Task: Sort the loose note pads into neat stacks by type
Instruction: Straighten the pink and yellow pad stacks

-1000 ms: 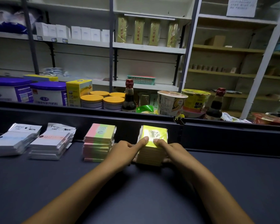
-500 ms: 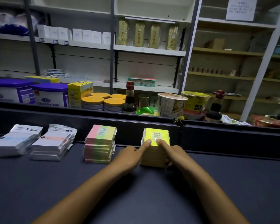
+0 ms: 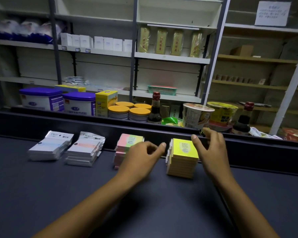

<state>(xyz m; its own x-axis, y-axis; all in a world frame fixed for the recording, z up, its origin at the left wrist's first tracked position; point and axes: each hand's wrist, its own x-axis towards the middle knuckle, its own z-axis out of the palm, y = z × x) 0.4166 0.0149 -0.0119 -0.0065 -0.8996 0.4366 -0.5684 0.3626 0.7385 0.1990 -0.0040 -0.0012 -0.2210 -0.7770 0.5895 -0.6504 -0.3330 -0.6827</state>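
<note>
Yellow pads [image 3: 183, 155] stood stacked by the counter's back rail [image 3: 248, 146], the left hand [image 3: 141, 157] and right hand [image 3: 211, 148] loosely curled beside them, holding nothing; squaring the jutting left edges looked best done with flat palms.

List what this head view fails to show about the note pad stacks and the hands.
- Pink and green stack: right part hidden behind the left hand.
- Left hand: motion-blurred, finger positions unclear.
- Yellow stack: label print too small to read.
- White stacks: print too small.
</note>
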